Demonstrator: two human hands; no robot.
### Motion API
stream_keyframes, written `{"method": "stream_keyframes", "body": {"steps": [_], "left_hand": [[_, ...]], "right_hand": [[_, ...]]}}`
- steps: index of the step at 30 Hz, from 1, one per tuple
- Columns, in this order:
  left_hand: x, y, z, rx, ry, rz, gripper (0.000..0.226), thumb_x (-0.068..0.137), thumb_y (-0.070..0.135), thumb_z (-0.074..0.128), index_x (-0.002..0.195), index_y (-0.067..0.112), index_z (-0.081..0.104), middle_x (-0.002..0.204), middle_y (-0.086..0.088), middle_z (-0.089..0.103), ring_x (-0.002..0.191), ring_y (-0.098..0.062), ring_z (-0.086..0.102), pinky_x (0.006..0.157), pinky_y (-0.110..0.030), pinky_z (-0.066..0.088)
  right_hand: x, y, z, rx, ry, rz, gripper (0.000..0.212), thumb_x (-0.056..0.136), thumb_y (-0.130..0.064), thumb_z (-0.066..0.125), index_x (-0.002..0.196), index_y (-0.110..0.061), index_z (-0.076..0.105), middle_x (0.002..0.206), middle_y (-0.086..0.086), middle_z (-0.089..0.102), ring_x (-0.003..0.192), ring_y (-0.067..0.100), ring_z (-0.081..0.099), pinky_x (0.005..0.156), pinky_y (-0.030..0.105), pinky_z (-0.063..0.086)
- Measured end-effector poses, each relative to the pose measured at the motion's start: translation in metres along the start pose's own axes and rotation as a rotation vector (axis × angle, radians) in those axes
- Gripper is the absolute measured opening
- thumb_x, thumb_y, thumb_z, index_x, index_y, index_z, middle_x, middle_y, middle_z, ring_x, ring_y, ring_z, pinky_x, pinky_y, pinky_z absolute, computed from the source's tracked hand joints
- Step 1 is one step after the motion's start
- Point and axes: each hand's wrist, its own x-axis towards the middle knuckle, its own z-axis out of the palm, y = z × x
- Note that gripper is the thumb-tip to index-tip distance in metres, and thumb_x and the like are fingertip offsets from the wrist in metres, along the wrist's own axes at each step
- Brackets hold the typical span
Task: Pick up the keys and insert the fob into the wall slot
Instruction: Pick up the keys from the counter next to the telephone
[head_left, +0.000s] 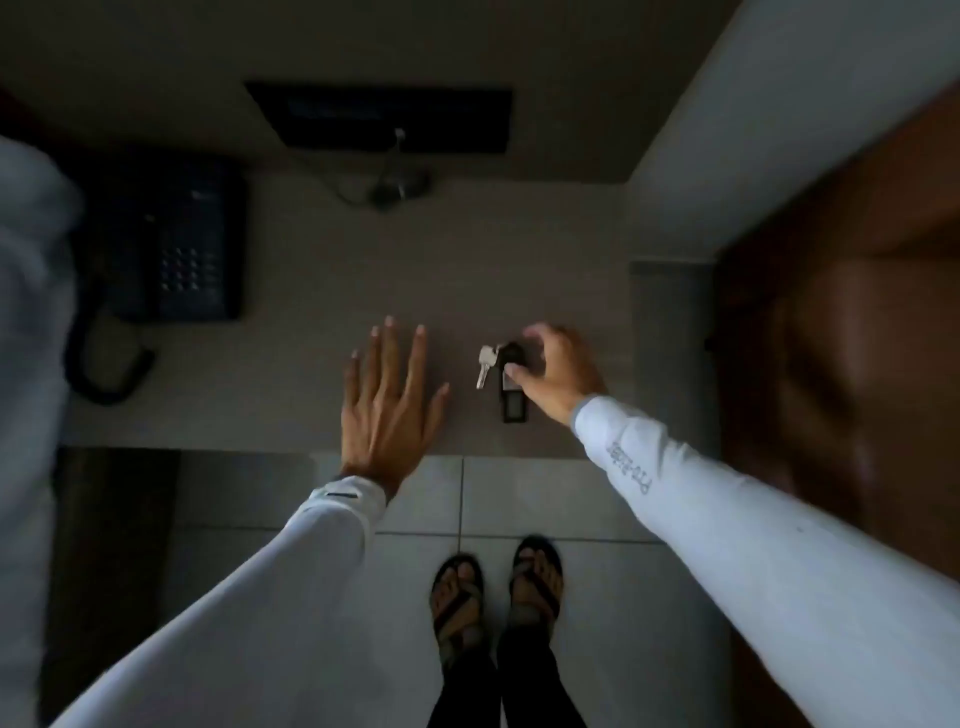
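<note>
Now — right hand (558, 369) on keys (501, 371)

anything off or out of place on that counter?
Nothing stands out. The keys and black fob lie flat on the counter under the right hand, which is closing on them. The left hand is spread flat, empty. The phone sits squarely at the left. The room is dim, so fine damage would not show.

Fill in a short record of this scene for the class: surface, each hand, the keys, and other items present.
surface: grey desk top
left hand: open, flat, fingers spread over the desk
right hand: fingers curled around the key bunch, grasp not clearly closed
keys: silver key and black fob lying on the desk
other items: black telephone, far left
wall slot: not identifiable
</note>
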Motion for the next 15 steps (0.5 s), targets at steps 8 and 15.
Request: {"method": "stream_keyframes", "body": {"steps": [8,15], "left_hand": [[0.001,-0.018,0.056,0.017,-0.002,0.042,0.069,0.107,0.05,0.029,0.164,0.011,0.027,0.171,-0.03,0.02,0.159,-0.046,0.02,0.129,-0.061,0.023],[0.008,-0.007,-0.015,0.003,0.028,0.064,0.068,0.108,0.048,0.041,0.163,0.009,0.029,0.17,-0.03,0.023,0.158,-0.048,0.022,0.127,-0.064,0.027]], "right_hand": [[0.025,0.01,0.036,-0.011,0.085,-0.076,0.021,0.077,-0.018,0.076,0.096,-0.022,0.069,0.107,0.005,0.068,0.1,0.026,0.065,0.084,0.035,0.054],[0.008,-0.017,-0.005,0.276,0.12,0.022,0.017,0.079,0.011,0.066,0.082,-0.005,0.074,0.09,0.014,0.076,0.088,0.029,0.072,0.089,0.045,0.058]]}}
